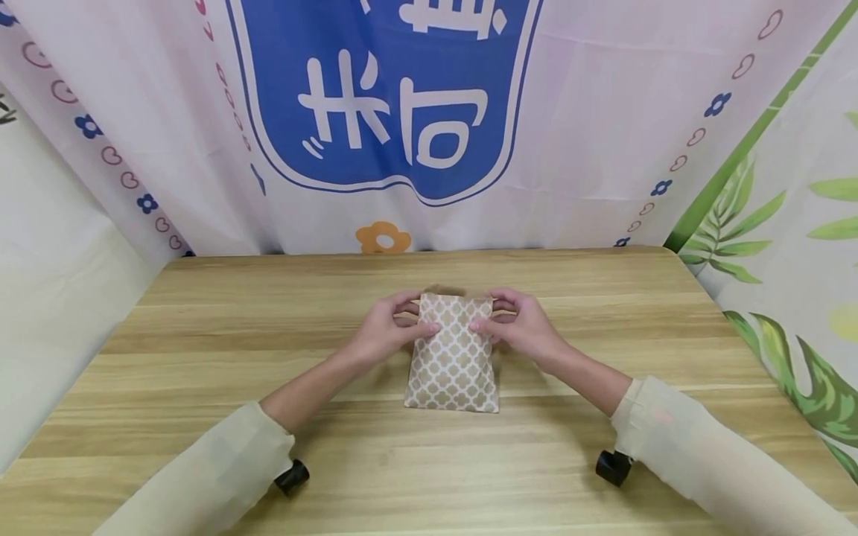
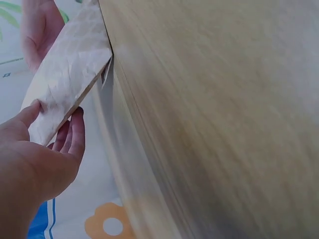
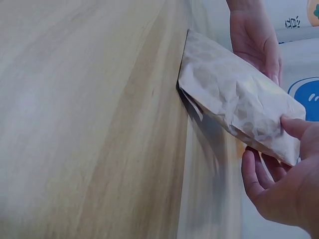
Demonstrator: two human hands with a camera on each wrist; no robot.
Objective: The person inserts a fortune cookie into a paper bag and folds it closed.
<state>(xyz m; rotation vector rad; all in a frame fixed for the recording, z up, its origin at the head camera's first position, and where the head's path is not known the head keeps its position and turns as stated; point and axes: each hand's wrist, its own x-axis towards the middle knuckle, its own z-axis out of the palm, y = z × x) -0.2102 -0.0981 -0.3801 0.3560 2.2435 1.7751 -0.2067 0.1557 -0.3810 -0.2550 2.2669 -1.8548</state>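
A small paper bag [image 1: 452, 365], tan with a white lattice pattern, is tilted up from the wooden table, its lower edge at the tabletop. My left hand [image 1: 389, 327] pinches its upper left side, thumb on the front and fingers behind. On the opposite side my right hand [image 1: 526, 327] grips the upper right in the same way. Both wrist views show the bag [image 2: 70, 69] slanting, with thumb on one face and fingertips at the other. A brown flap of paper shows behind the top edge in the head view. What the bag contains is hidden.
The wood-grain table [image 1: 415, 476] spreads around the hands. Behind it hangs a pale curtain [image 1: 590, 149] with a blue emblem and an orange flower. A leaf-printed cloth [image 1: 791, 246] hangs at the right. Black devices [image 1: 613, 467] sit below the sleeves at both wrists.
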